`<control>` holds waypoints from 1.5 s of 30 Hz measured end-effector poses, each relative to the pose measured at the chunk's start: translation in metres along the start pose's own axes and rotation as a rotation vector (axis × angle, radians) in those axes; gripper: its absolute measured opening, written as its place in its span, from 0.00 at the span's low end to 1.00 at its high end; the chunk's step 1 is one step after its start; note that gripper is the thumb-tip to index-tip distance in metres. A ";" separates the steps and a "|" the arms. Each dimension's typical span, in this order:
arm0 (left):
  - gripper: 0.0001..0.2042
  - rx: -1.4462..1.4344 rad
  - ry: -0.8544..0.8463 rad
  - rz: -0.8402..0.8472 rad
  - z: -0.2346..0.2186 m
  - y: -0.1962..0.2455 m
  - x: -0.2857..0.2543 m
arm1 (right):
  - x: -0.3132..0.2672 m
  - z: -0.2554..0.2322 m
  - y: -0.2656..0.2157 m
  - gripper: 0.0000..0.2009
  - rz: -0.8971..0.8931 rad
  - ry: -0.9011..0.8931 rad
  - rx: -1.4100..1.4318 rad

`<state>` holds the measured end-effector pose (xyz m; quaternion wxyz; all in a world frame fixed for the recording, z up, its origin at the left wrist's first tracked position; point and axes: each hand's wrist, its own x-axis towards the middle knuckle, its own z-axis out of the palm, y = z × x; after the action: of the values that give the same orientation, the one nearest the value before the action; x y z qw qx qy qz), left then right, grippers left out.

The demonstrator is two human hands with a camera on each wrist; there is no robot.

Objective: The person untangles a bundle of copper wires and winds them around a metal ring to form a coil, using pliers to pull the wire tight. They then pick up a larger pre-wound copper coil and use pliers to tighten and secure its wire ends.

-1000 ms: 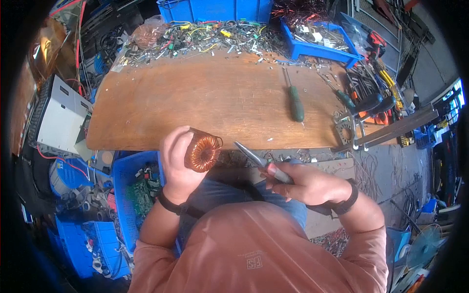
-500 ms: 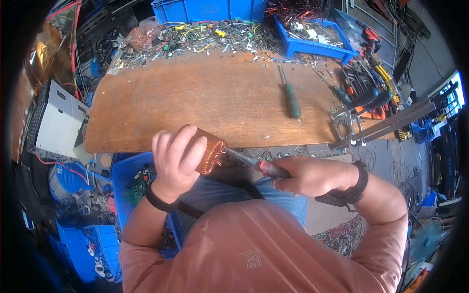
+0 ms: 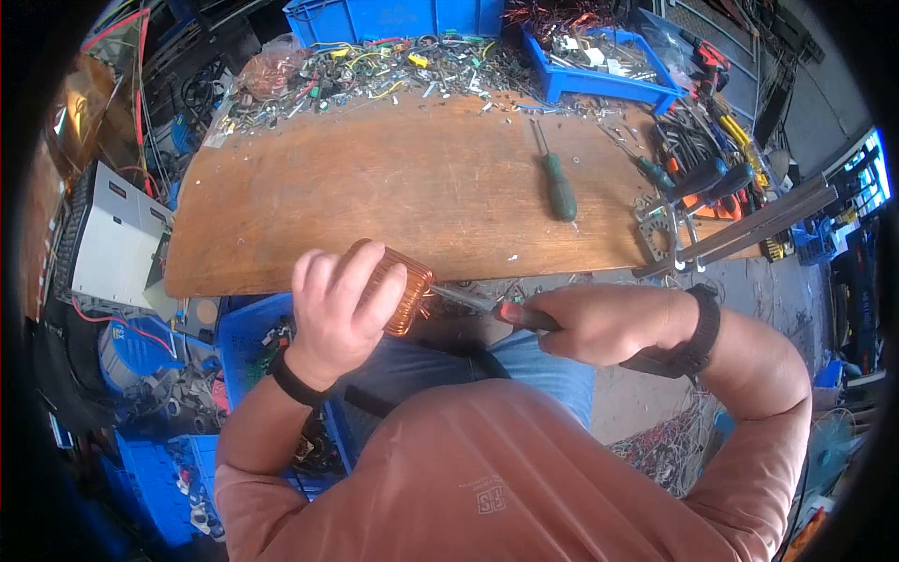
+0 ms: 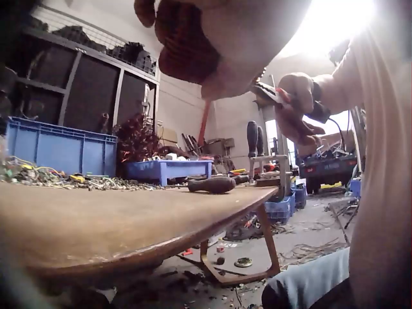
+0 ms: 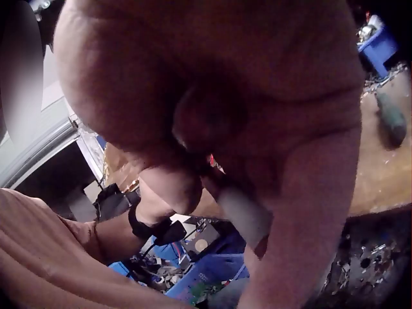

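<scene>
The left hand (image 3: pixel 339 314) grips a copper-wound coil (image 3: pixel 408 298) at the table's front edge, fingers curled over its side. From the right, the right hand (image 3: pixel 609 323) holds a tool with red and grey handles (image 3: pixel 518 316); its metal jaws reach the coil's right end, where short wire ends stick out. In the left wrist view the coil (image 4: pixel 187 48) is dark beneath the left hand (image 4: pixel 248 35), and the tool's metal part (image 4: pixel 265 92) is close to it. The right wrist view shows a grey handle (image 5: pixel 241 212) within the right hand (image 5: pixel 212 84); the coil is hidden there.
A green screwdriver (image 3: pixel 559 187) lies on the wooden table (image 3: pixel 356 187). Metal scraps (image 3: pixel 393 75) cover its back edge, beside a blue tray (image 3: pixel 609 84). Tools and a metal clamp (image 3: pixel 660 244) are at the right. A blue basket (image 3: pixel 239 332) stands below the table's left side.
The left hand has turned the coil, its round end swinging from facing the head camera toward the right. The right hand has brought the tool's tip up against it, its forearm swinging outward.
</scene>
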<state>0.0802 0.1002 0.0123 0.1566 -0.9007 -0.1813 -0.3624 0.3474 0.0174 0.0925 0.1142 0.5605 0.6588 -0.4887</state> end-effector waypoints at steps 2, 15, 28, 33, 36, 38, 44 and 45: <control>0.20 0.000 0.006 -0.005 -0.001 0.000 0.000 | 0.000 -0.005 -0.004 0.17 0.012 -0.024 -0.006; 0.24 -0.026 0.045 -0.089 0.003 -0.003 -0.004 | 0.016 0.026 0.004 0.18 -0.208 0.175 0.218; 0.36 -0.403 0.020 -0.343 0.003 0.008 -0.014 | 0.025 0.058 0.021 0.13 -0.319 -0.036 0.793; 0.35 -0.706 0.036 -0.616 0.001 0.024 -0.013 | 0.026 0.066 0.025 0.16 -0.413 -0.189 1.032; 0.36 -0.996 -0.003 -0.834 -0.003 0.031 -0.014 | 0.032 0.071 0.030 0.16 -0.527 -0.242 1.155; 0.37 -1.091 0.026 -0.884 0.001 0.034 -0.012 | 0.042 0.081 0.034 0.16 -0.592 -0.304 1.291; 0.35 -1.086 -0.010 -0.932 0.011 0.036 -0.022 | 0.052 0.081 0.049 0.19 -0.551 -0.380 1.332; 0.35 -1.070 -0.013 -0.946 0.014 0.036 -0.023 | 0.053 0.075 0.052 0.19 -0.530 -0.389 1.336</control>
<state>0.0889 0.0697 -0.0195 -0.4821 -0.6809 -0.3507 -0.4254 0.3431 -0.0132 -0.0085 -0.2581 0.2363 0.3023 -0.8867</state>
